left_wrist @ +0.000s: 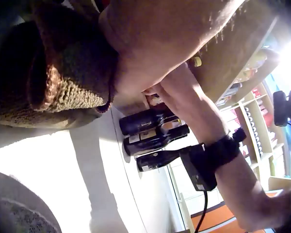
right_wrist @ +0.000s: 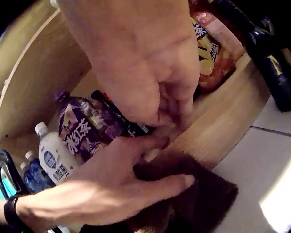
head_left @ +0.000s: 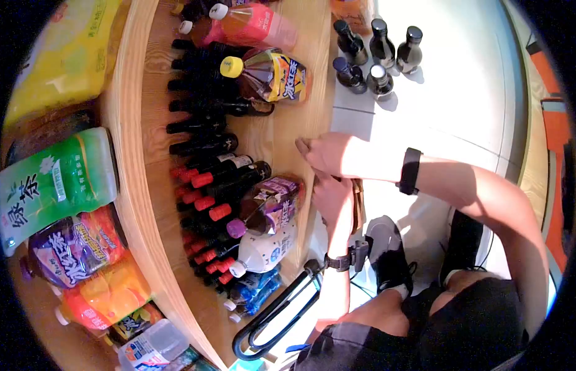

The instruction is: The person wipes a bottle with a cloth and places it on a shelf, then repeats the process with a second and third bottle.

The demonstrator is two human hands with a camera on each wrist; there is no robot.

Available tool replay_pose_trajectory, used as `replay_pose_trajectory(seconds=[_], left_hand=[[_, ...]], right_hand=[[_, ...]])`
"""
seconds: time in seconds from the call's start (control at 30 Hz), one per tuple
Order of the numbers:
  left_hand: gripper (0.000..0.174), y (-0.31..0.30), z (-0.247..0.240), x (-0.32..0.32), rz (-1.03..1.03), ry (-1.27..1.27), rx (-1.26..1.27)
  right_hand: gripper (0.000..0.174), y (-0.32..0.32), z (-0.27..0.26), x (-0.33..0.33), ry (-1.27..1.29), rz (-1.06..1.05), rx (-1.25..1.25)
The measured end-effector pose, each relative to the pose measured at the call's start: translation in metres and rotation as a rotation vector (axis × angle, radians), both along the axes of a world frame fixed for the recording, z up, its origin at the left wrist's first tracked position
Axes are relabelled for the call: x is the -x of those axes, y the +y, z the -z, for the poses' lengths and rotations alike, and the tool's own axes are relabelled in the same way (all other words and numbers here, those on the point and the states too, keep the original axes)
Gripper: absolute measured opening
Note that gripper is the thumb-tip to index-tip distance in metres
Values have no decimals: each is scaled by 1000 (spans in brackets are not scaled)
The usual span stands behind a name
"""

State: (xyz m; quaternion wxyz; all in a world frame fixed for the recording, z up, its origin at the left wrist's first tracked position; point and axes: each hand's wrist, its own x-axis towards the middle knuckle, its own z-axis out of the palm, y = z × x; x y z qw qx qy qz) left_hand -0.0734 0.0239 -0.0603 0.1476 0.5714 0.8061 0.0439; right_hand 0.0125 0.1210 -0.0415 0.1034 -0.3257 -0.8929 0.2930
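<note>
My left hand (head_left: 332, 196) grips a folded brown cloth (right_wrist: 203, 189) at the front edge of the wooden shelf (right_wrist: 218, 126). Its thumb lies over the cloth, which hangs down beside the hand as a thick roll in the left wrist view. Just above it, my right hand (head_left: 337, 154) bends its fingers down at the shelf edge, close to the left fingertips. I cannot tell whether those fingers pinch anything. Nearest to the hands on the shelf lie a purple-labelled iced tea bottle (head_left: 272, 201) and a yellow-capped iced tea bottle (head_left: 275, 74).
Several dark bottles (head_left: 409, 49) stand on the pale tiled floor. Dark wine bottles with red or black tops (head_left: 201, 179) fill the back of the shelf. A white bottle (head_left: 266, 250) and a black U-shaped lock (head_left: 275, 315) are at the near end. Drinks including green tea (head_left: 59, 185) occupy another shelf.
</note>
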Motion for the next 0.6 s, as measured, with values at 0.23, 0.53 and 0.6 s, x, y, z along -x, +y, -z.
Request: replay_pose_trajectory(seconds=[0.23,0.53,0.6], left_hand=[[84,-16,7,-3,10,-97,-48],[74,-3,-18,-10,-129,-120,-143],[69,-4,-15,-8,-147,-148,-293]], right_hand=[[13,-36,-1,-36,242,12,-101],[16,-83,-38,-99,256,117,6],[27,-79,-45,-109,121,149,32]])
